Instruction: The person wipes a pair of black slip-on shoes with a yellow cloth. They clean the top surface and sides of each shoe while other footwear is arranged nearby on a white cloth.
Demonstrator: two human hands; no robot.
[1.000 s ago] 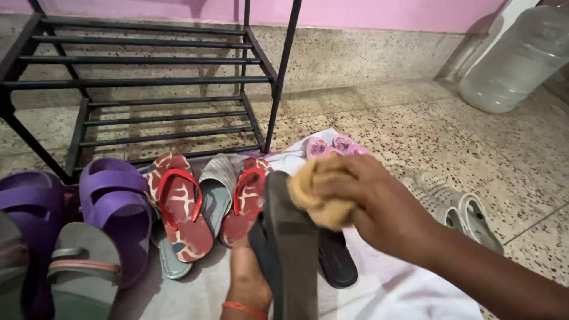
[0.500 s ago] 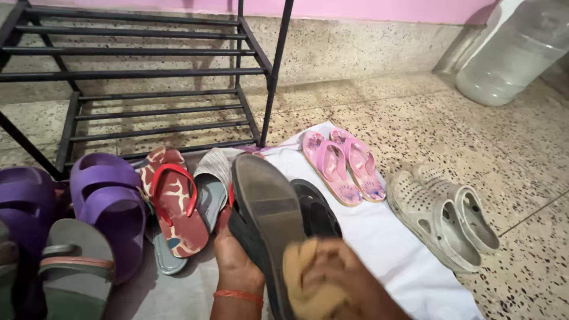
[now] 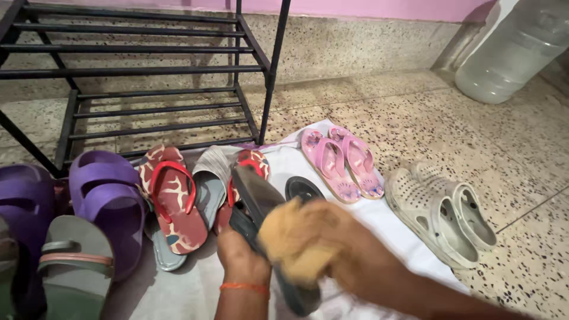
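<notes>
My left hand (image 3: 238, 256) grips a black sandal (image 3: 256, 198) from below and holds it sole-up, toe pointing away. My right hand (image 3: 347, 249) is closed on a crumpled tan cloth (image 3: 291, 240) and presses it on the middle of the sole. The other black sandal (image 3: 303, 189) lies on a white cloth (image 3: 379, 228) on the floor, mostly hidden behind my hands.
A black metal shoe rack (image 3: 148, 71) stands at the back left. Purple slides (image 3: 106, 195), red patterned flip-flops (image 3: 175, 204), a grey sandal (image 3: 213, 178) and a green sandal (image 3: 77, 261) lie left. Pink slippers (image 3: 341, 163) and beige clogs (image 3: 444, 213) lie right. A clear water jug (image 3: 515, 47) stands far right.
My right hand with the tan cloth went from the sole's far end down to its near end, then back up to the middle. The sandal stays in my left hand.
</notes>
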